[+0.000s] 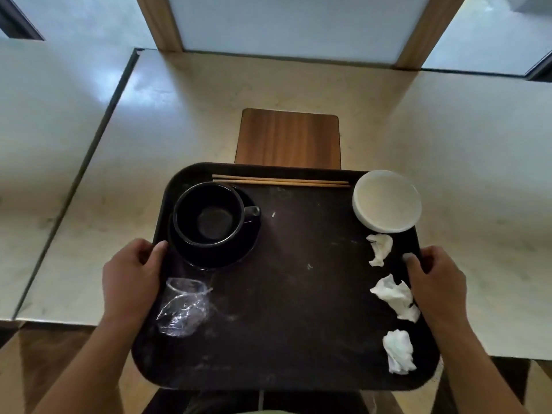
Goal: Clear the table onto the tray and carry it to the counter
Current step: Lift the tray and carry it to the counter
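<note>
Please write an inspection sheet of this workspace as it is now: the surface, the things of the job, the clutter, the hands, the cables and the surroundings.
Surface: pale table, bare where visible, glossy with window glare at left.
Job's things: dark tray, held, carrying a black cup on a black saucer, chopsticks along the far rim, and a white bowl in the far right corner.
Clutter: crumpled clear plastic near left; three crumpled white napkins along the right side.
Hands: left hand grips the tray's left rim; right hand grips the right rim.
Cables: nothing seen.
Surroundings: wooden chair back beyond the tray; wood-framed windows behind the table.
</note>
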Motion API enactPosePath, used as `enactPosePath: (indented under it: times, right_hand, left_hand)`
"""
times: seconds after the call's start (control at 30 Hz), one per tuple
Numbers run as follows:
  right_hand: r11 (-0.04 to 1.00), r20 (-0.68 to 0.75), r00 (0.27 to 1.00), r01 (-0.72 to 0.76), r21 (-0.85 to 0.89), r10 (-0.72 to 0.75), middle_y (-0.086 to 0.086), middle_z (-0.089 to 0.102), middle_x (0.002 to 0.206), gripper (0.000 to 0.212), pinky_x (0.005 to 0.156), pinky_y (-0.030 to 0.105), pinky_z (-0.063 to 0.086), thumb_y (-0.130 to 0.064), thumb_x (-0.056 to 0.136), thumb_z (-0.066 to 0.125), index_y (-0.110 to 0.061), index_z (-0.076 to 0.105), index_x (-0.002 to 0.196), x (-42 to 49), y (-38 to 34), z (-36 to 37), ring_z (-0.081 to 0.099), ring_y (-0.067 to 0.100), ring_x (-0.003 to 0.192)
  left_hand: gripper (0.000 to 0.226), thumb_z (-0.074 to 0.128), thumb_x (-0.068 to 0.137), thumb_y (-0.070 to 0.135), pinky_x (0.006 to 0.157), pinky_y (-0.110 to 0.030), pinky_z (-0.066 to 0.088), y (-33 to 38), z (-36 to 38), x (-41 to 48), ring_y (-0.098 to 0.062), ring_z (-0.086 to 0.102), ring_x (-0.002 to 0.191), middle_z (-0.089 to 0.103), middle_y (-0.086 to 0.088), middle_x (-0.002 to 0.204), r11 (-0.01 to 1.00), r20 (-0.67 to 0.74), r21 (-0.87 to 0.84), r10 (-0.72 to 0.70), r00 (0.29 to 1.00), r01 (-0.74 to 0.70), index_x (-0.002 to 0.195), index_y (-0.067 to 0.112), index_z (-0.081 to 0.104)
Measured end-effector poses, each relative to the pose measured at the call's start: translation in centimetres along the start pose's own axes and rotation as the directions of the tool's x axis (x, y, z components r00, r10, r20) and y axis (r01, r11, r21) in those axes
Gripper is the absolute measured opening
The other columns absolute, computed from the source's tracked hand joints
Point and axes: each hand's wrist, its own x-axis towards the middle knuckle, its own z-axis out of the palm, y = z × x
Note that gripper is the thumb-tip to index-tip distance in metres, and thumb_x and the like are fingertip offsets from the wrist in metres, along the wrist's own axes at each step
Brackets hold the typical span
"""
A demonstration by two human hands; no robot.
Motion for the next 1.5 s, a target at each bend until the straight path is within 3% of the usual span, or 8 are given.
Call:
enactPosePath:
  times: [0.1, 0.23, 0.47, 0.6, 0.8, 1.1, 1.3, 1.5]
  right_hand:
    - [1.0, 0.015, 1.0, 0.005, -0.012, -0.005, 0.005, 0.059, 0.076, 0.012, 0.07, 0.032, 0.035, -0.023, 0.095, 0.063, -0.012, 0.058, 0.092, 3.5, -0.6, 2.0, 0.052, 0.025, 0.07]
    - [1.0, 0.017, 1.0, -0.006, -0.023, 0.006, 0.007, 0.059, 0.076, 0.02, 0.07, 0.033, 0.036, -0.025, 0.095, 0.062, -0.005, 0.061, 0.097, 7.6, -0.8, 4.5, 0.052, 0.026, 0.071]
    - [0.999, 0.0, 1.0, 0.006, -0.036, -0.006, 0.006, 0.058, 0.073, 0.023, 0.064, 0.032, 0.033, -0.026, 0.096, 0.06, -0.003, 0.061, 0.097, 11.6, -1.1, 7.2, 0.05, 0.026, 0.065]
    - [0.999, -0.019, 1.0, 0.0, -0.053, -0.001, 0.007, 0.057, 0.074, 0.024, 0.064, 0.032, 0.032, -0.024, 0.096, 0.06, -0.001, 0.061, 0.099, 12.6, -1.0, 7.9, 0.049, 0.025, 0.065]
    - [0.998, -0.024, 1.0, 0.002, -0.069, -0.003, 0.007, 0.057, 0.07, 0.023, 0.062, 0.032, 0.033, -0.024, 0.096, 0.06, -0.001, 0.061, 0.097, 13.5, -0.2, 9.0, 0.051, 0.028, 0.063]
    - [0.992, -0.065, 0.995, 0.062, -0.114, -0.07, 0.007, 0.056, 0.064, 0.019, 0.054, 0.029, 0.029, -0.023, 0.095, 0.061, -0.004, 0.058, 0.091, 13.6, 0.6, 10.1, 0.048, 0.026, 0.055]
    - [0.99, -0.062, 0.995, 0.076, -0.115, -0.083, 0.01, 0.058, 0.065, 0.019, 0.051, 0.027, 0.028, -0.024, 0.096, 0.06, -0.005, 0.058, 0.091, 13.7, 0.9, 10.3, 0.049, 0.027, 0.056]
    - [0.993, -0.064, 0.996, 0.048, -0.109, -0.055, 0.008, 0.059, 0.066, 0.02, 0.058, 0.032, 0.037, -0.028, 0.096, 0.058, -0.009, 0.056, 0.092, 13.4, 1.2, 10.5, 0.055, 0.03, 0.06]
  left_hand:
    - [0.033, 0.065, 0.093, 0.028, 0.059, -0.039, 0.039, 0.2, 2.5, 2.7, -0.031, 0.056, 0.061, 0.061, -0.009, 0.061, 1.0, -0.003, 0.027, -0.005, 1.0, 0.005, 0.07, 0.005, 0.062]
    - [0.038, 0.063, 0.094, 0.03, 0.055, -0.04, 0.038, 0.6, 5.6, 5.8, -0.035, 0.055, 0.057, 0.058, -0.012, 0.058, 0.998, 0.005, 0.063, -0.015, 1.0, 0.015, 0.067, 0.003, 0.058]
    - [0.032, 0.059, 0.097, 0.033, 0.055, -0.035, 0.036, 1.5, 9.1, 9.8, -0.031, 0.057, 0.065, 0.061, -0.008, 0.068, 0.996, 0.039, 0.075, -0.042, 0.998, 0.039, 0.081, 0.006, 0.062]
    - [0.03, 0.057, 0.098, 0.033, 0.06, -0.037, 0.039, 2.2, 9.9, 10.9, -0.03, 0.057, 0.07, 0.064, -0.01, 0.075, 0.996, 0.044, 0.081, -0.051, 0.998, 0.048, 0.088, 0.005, 0.064]
    - [0.033, 0.056, 0.098, 0.033, 0.051, -0.033, 0.032, 2.0, 11.0, 11.7, -0.031, 0.055, 0.064, 0.06, -0.01, 0.069, 0.989, 0.056, 0.14, -0.048, 0.997, 0.04, 0.081, 0.005, 0.059]
    - [0.034, 0.053, 0.099, 0.032, 0.054, -0.038, 0.036, 0.5, 12.3, 10.9, -0.033, 0.051, 0.063, 0.055, -0.01, 0.066, 0.986, 0.056, 0.152, -0.077, 0.995, 0.067, 0.078, 0.004, 0.054]
    - [0.035, 0.053, 0.1, 0.029, 0.051, -0.037, 0.032, 0.0, 12.5, 11.1, -0.032, 0.048, 0.058, 0.051, -0.01, 0.062, 0.989, 0.064, 0.146, -0.022, 0.998, 0.012, 0.074, 0.004, 0.048]
    - [0.037, 0.052, 0.1, 0.029, 0.05, -0.038, 0.031, -0.3, 12.6, 11.5, -0.034, 0.047, 0.056, 0.048, -0.009, 0.059, 0.989, 0.074, 0.148, 0.014, 0.997, -0.025, 0.074, 0.005, 0.046]
